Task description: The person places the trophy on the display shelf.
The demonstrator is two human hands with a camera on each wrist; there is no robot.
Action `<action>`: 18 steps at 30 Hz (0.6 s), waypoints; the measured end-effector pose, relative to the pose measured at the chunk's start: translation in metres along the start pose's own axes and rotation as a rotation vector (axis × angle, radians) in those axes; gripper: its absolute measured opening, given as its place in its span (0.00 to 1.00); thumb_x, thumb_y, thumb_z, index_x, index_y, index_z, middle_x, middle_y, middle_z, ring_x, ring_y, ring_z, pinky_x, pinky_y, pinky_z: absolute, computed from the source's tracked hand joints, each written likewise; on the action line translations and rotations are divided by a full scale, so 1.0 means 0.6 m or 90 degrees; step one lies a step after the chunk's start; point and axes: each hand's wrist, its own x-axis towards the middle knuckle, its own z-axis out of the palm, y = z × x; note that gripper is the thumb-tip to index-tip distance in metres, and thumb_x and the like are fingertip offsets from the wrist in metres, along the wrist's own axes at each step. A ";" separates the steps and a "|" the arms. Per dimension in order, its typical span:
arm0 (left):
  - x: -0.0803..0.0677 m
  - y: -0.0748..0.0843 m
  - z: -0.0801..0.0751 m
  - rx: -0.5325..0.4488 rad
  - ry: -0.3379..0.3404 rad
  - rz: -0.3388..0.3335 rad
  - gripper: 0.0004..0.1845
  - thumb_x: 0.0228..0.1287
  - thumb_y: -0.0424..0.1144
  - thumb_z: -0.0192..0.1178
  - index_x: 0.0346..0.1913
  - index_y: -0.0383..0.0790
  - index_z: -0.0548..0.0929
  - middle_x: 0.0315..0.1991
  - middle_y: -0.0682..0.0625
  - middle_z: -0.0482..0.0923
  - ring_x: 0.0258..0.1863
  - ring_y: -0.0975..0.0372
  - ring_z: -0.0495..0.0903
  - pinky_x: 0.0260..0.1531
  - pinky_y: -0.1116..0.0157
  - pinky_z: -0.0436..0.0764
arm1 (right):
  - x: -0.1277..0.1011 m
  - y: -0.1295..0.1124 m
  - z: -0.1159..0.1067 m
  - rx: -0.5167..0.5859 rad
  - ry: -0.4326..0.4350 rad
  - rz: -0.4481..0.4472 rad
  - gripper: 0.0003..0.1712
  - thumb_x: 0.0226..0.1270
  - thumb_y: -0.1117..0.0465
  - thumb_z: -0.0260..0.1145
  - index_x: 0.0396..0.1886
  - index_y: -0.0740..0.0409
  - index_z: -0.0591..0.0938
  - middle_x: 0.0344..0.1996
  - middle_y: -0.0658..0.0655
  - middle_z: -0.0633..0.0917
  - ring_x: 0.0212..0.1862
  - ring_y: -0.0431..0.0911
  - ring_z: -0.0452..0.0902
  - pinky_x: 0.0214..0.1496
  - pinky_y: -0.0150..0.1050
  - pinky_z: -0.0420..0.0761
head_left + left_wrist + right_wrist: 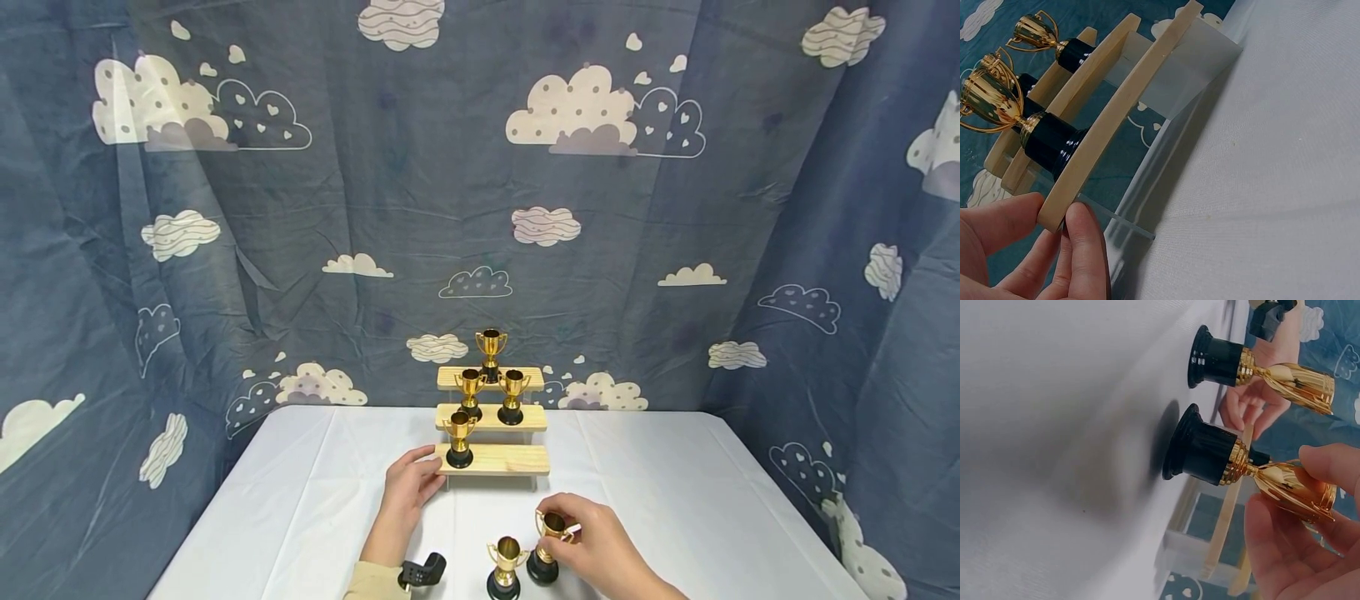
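Note:
My left hand pinches the left end of the lowest plank of a three-tier wooden stand, thumb on top and fingers below in the left wrist view. A gold trophy cup with a black base stands on that plank near the hand. Between the thumb and fingers of my right hand, another trophy is held by its gold cup. Its black base is close over the white cloth with a shadow beside it; whether it touches is hard to tell. Left of it, one more trophy stands upright on the table.
Two trophies stand on the middle plank, and one trophy on the top plank. Clear legs hold the stand up. White cloth covers the table, and a blue cloud-print curtain hangs behind it and at both sides.

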 end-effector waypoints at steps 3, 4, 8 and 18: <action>0.001 -0.001 -0.001 0.001 -0.001 0.000 0.25 0.61 0.25 0.64 0.62 0.27 0.77 0.58 0.32 0.75 0.39 0.58 0.84 0.41 0.64 0.86 | -0.001 0.002 0.000 -0.007 0.033 -0.023 0.16 0.55 0.60 0.79 0.43 0.47 0.84 0.35 0.40 0.83 0.36 0.34 0.79 0.32 0.34 0.84; 0.001 -0.001 0.000 0.003 -0.002 0.004 0.25 0.61 0.25 0.64 0.62 0.27 0.76 0.58 0.31 0.75 0.39 0.58 0.84 0.41 0.64 0.86 | -0.002 0.003 0.000 -0.005 0.044 -0.031 0.16 0.55 0.60 0.79 0.43 0.47 0.84 0.35 0.40 0.83 0.36 0.34 0.79 0.31 0.34 0.84; 0.003 -0.002 0.001 0.007 0.002 0.008 0.24 0.61 0.26 0.64 0.61 0.27 0.77 0.58 0.31 0.75 0.39 0.59 0.84 0.41 0.64 0.86 | -0.001 0.004 -0.002 -0.008 0.071 -0.043 0.18 0.54 0.63 0.78 0.44 0.47 0.84 0.34 0.40 0.83 0.35 0.34 0.79 0.31 0.32 0.83; 0.003 -0.006 0.002 0.012 0.000 0.014 0.24 0.61 0.26 0.64 0.61 0.27 0.77 0.60 0.30 0.74 0.39 0.59 0.84 0.41 0.63 0.86 | 0.004 -0.002 -0.007 -0.019 0.088 -0.019 0.19 0.53 0.65 0.78 0.45 0.45 0.85 0.34 0.40 0.82 0.36 0.35 0.78 0.32 0.32 0.84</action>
